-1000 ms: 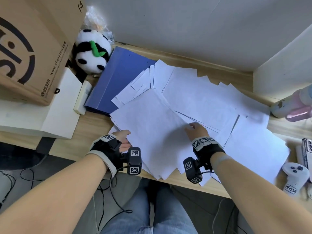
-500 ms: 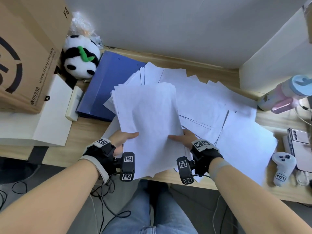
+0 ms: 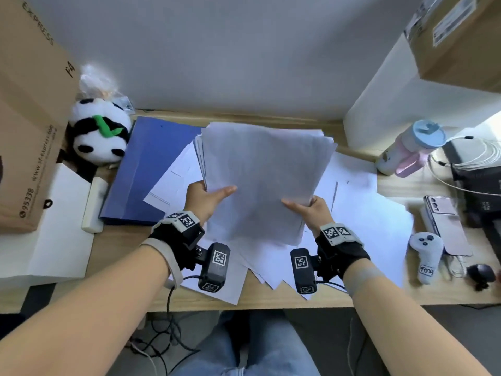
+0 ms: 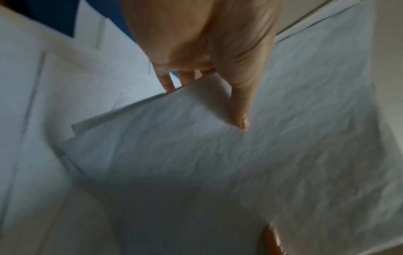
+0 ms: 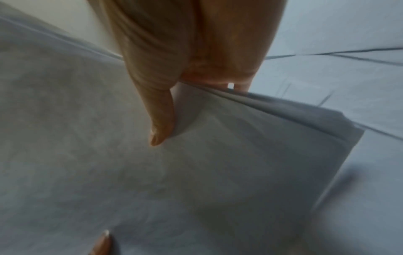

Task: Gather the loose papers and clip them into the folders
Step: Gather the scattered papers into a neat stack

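Observation:
A stack of white papers [image 3: 260, 180] is raised off the desk and tilted up toward me. My left hand [image 3: 208, 198] pinches its left edge, thumb on the front sheet and fingers behind. My right hand [image 3: 306, 210] grips the lower right edge the same way. The left wrist view shows the thumb [image 4: 240, 107] pressed on the stack [image 4: 218, 163]; the right wrist view shows the right thumb [image 5: 161, 124] on the stack [image 5: 196, 172]. More loose sheets [image 3: 360, 213] lie spread on the desk beneath. A closed blue folder [image 3: 146, 169] lies at the left, partly under sheets.
A panda plush [image 3: 100, 137] and a cardboard box [image 3: 29, 109] stand at the left, with a white sheet [image 3: 57, 226] below them. At the right are a pink bottle [image 3: 412, 147], a phone [image 3: 444, 221], a white controller [image 3: 427, 256] and cables.
The stack lay flat on the desk under both hands a second ago. Both hands have since taken hold of it and lifted it up and away from me, tilting it upright.

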